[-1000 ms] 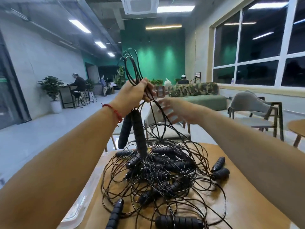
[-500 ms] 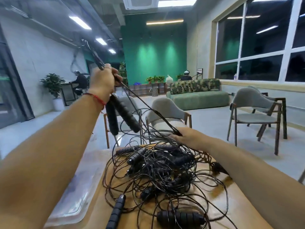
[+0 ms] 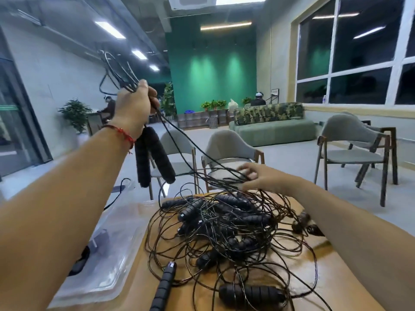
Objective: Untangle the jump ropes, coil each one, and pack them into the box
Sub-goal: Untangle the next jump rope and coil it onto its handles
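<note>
Now | left hand [image 3: 132, 106] grips looped rope [image 3: 128, 83] (handles [image 3: 157, 156] dangling) | right hand [image 3: 263, 179] loose-fingered, touching tangle [image 3: 224, 223]

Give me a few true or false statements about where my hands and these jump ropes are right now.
The left hand grips a bundle of cord above the table. True.
Two foam handles hang below that hand. True.
The right hand holds a handle. False: its fingers meet only thin cords at the far edge of the tangled pile.
The tangled pile lies in the clear box. False: it lies on the wooden table, the box beside it.
</note>
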`<state>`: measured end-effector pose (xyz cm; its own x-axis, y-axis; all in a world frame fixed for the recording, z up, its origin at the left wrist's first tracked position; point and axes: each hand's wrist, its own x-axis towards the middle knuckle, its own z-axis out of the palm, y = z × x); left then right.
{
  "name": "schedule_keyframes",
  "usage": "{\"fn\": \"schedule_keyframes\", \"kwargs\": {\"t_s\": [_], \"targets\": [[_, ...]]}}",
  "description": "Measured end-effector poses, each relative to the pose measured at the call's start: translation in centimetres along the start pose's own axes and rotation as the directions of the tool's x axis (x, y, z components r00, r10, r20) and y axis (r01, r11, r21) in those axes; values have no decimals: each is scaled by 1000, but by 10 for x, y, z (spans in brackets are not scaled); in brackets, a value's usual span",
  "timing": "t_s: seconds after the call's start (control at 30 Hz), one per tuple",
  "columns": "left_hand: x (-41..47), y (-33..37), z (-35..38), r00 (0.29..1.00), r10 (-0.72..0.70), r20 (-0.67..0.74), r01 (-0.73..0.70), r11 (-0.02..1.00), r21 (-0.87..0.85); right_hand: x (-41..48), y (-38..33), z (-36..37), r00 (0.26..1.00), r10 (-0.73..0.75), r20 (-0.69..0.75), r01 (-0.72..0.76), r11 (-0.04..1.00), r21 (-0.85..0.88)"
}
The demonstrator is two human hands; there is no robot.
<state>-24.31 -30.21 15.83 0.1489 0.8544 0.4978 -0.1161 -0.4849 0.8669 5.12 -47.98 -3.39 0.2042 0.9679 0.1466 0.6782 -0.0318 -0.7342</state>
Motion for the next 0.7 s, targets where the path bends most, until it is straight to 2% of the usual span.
{"fn": "schedule_keyframes", "kwargs": {"t_s": [0.07,0.13,0.27,0.3,0.5,0.57,0.7], "targets": [[-10,6,8,998,19,68,-20,1000,20,-6,-32,-2,994,-97,45,89,984,151],[-19,12,16,992,52,117,-60,996,64,-10,-68,-2,980,-189,70,174,969,177],[-32,26,26,981,93,172,-104,993,58,-7,-126,12,976,-211,45,216,955,-203],[-34,28,28,979,98,177,-109,993,51,-1,-132,16,980,-193,45,198,949,-244],[-42,27,29,970,71,234,-81,996,36,22,-141,25,975,-205,88,220,950,-223],[-47,21,24,935,97,340,-135,987,91,28,-143,28,976,-207,64,215,962,-171],[-63,-3,14,807,61,587,-291,906,306,26,-151,19,973,-221,-69,218,975,-44]]}}
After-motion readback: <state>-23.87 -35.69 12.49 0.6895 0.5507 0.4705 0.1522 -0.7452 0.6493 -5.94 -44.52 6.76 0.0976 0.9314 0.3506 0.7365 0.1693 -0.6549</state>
